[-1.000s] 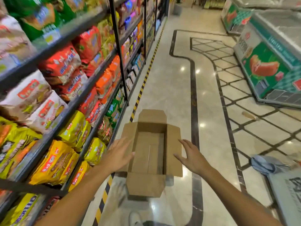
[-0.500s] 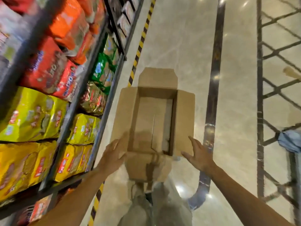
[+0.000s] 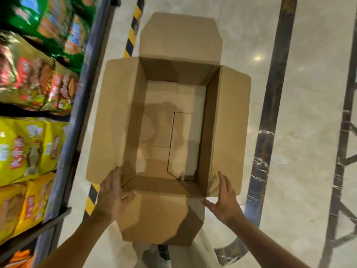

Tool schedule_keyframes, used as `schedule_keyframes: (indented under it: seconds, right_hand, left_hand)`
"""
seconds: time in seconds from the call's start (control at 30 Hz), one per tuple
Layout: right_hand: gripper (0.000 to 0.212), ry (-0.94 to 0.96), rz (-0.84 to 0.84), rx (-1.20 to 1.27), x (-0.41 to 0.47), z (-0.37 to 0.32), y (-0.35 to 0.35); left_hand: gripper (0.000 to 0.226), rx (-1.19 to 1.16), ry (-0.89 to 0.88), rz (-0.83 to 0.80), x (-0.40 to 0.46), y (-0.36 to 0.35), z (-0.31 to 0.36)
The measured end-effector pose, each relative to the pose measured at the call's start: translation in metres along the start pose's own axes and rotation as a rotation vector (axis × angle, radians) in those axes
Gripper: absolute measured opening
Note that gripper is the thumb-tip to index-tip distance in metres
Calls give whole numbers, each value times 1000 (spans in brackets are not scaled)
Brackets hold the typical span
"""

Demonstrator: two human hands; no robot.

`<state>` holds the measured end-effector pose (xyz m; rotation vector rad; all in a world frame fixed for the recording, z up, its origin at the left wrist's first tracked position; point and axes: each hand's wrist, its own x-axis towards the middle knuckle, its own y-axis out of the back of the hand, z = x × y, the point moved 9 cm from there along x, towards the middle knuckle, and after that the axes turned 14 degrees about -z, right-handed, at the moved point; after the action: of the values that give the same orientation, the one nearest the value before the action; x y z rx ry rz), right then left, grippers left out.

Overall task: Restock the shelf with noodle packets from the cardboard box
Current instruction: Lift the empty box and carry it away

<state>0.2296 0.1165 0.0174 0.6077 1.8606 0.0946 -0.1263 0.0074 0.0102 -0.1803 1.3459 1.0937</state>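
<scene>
On the floor (image 3: 309, 113) beside the shelf (image 3: 77, 113), the cardboard box (image 3: 226, 122) lay open between our hands: left hand (image 3: 112, 198) and right hand (image 3: 224, 200) pressed its near corners with straight fingers, gripping nothing.

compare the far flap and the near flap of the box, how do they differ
The far flap is fully in view, with no hand on it; the left hand has its thumb on the near flap, while the right hand is at the box's near right corner. The far flap is evenly lit; the near flap carries a dark shadow at its right corner. Both are plain brown cardboard with clipped corners, folded outward.
</scene>
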Motion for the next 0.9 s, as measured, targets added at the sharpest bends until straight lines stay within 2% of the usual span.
schedule_keyframes:
  seconds: [0.13, 0.27, 0.37, 0.53, 0.7, 0.8, 0.9]
  right_hand:
    - [135, 34, 30, -31, 42, 20, -28]
    - [153, 29, 31, 7, 67, 35, -50]
    - [162, 64, 58, 45, 76, 42, -55]
    - [165, 125, 76, 97, 83, 45, -57]
    - [161, 126, 38, 265, 90, 47, -57]
    - [159, 143, 8, 341, 92, 50, -59]
    - [150, 93, 94, 478, 96, 60, -52]
  left_hand:
    - [141, 100, 33, -51, 31, -25, -18]
    - [160, 192, 74, -49, 56, -40, -35]
    - [172, 291, -13, 10, 68, -47, -43]
    - [173, 132, -95, 65, 76, -45, -41]
    - [170, -1, -148, 51, 76, -37, -51]
    - [158, -226, -86, 64, 86, -32, -55]
    - [145, -282, -37, 141, 98, -33, -54]
